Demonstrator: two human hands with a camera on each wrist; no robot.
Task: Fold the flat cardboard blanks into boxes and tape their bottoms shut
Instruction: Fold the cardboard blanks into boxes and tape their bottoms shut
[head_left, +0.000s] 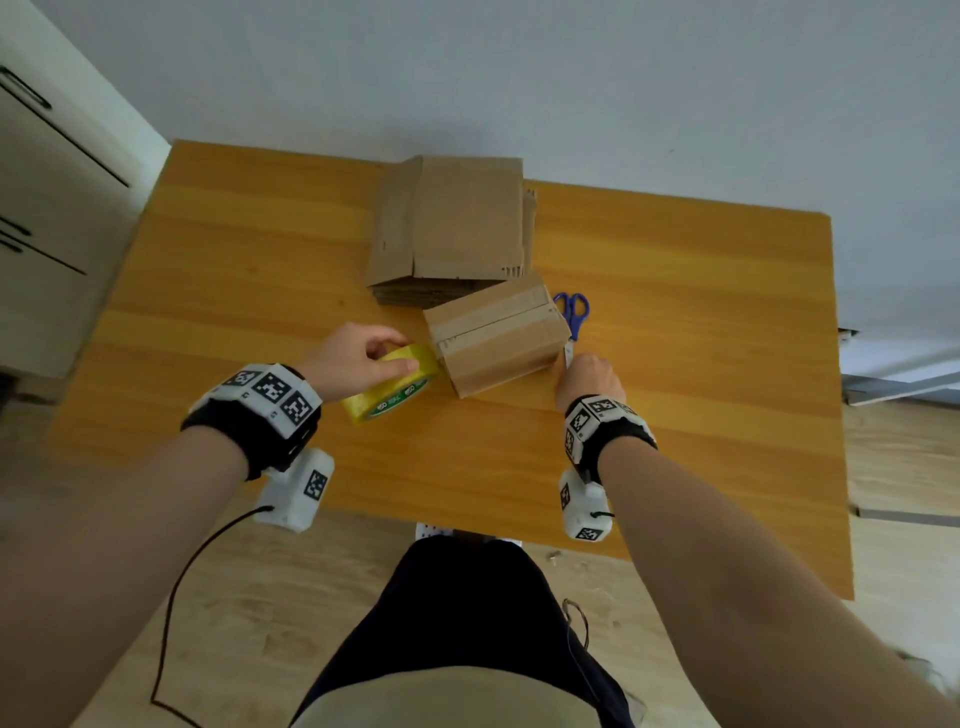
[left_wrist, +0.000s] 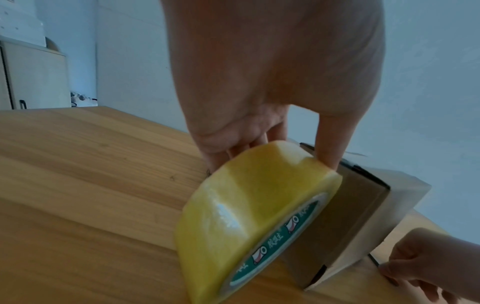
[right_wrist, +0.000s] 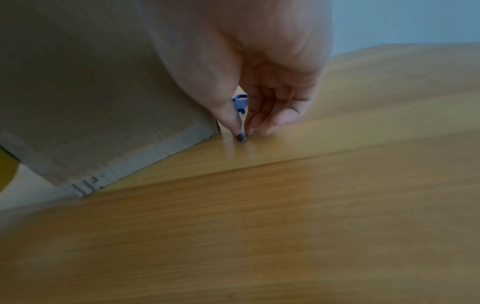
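A folded cardboard box (head_left: 498, 332) lies mid-table with a strip of tape along its top seam. My left hand (head_left: 402, 353) grips a yellow tape roll (head_left: 395, 384), tilted on edge against the box's left end. In the left wrist view the fingers and thumb curl over the tape roll (left_wrist: 254, 216) beside the box (left_wrist: 350, 216). Blue-handled scissors (head_left: 571, 312) lie at the box's right end. My right hand (head_left: 576, 366) pinches their blades near the tip; in the right wrist view thumb and fingers of the right hand (right_wrist: 241, 131) hold the scissors (right_wrist: 240, 102) on the table.
A stack of flat cardboard blanks (head_left: 447, 223) sits behind the box, near the far edge of the wooden table (head_left: 234, 260). A white cabinet (head_left: 47, 182) stands to the left of the table. Bare tabletop lies on both sides and in front of the box.
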